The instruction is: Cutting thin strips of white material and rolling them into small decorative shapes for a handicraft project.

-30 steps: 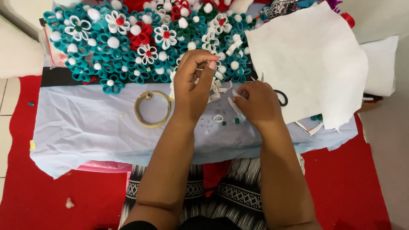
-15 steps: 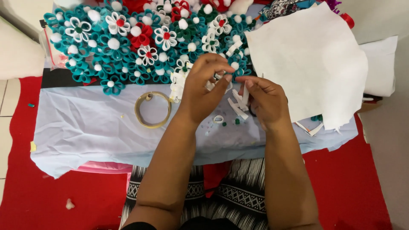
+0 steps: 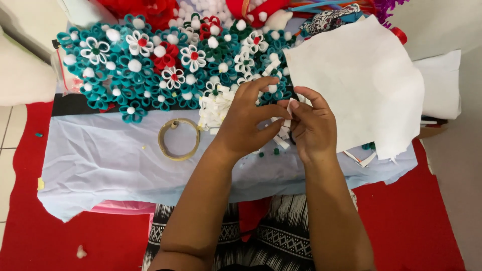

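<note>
While both hands pinch it, the strip (image 3: 290, 107) looks white, narrow, flat; its long axis runs roughly upright. Left hand (image 3: 246, 120) and right hand (image 3: 314, 125) fingers grasp it.

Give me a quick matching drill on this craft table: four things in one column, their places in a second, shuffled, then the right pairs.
Things:
1. tape ring
2. white sheet
3. teal flowers
4. white strip pieces

Places:
A. far left of the table, behind the pale blue cloth
B. between the left hand and right hand
C. flat on the cloth, left of the left hand
D. right of both hands, reaching over the table's right edge

Pairs: 1-C, 2-D, 3-A, 4-B
</note>
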